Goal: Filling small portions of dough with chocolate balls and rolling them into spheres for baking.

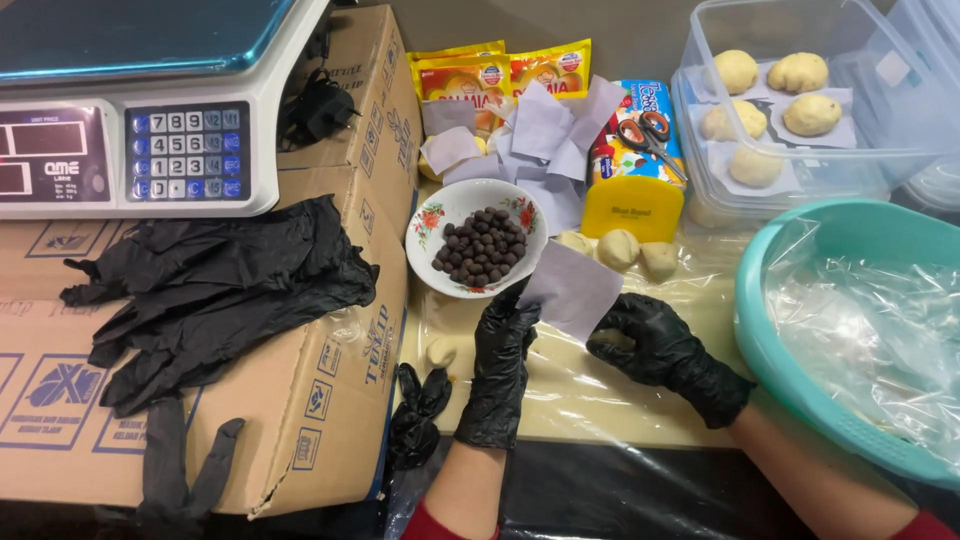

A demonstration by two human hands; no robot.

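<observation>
Both of my hands wear black gloves. My left hand (503,352) pinches the near left edge of a pale lilac paper square (572,289), just below a white floral bowl (478,238) of dark brown chocolate balls. My right hand (655,344) is curled around a small piece of pale dough and touches the paper's right corner. Three dough balls (618,249) lie on the plastic-covered table behind the paper, and one small lump (441,351) lies left of my left hand.
A digital scale (140,110) stands on cardboard boxes (330,390) at left, with loose black gloves (215,290) on them. Behind are more paper squares (545,135), yellow packets, scissors (650,137), a yellow scraper (632,208). A clear tub (800,170) holds dough balls; a teal basin (800,330) is lined with plastic.
</observation>
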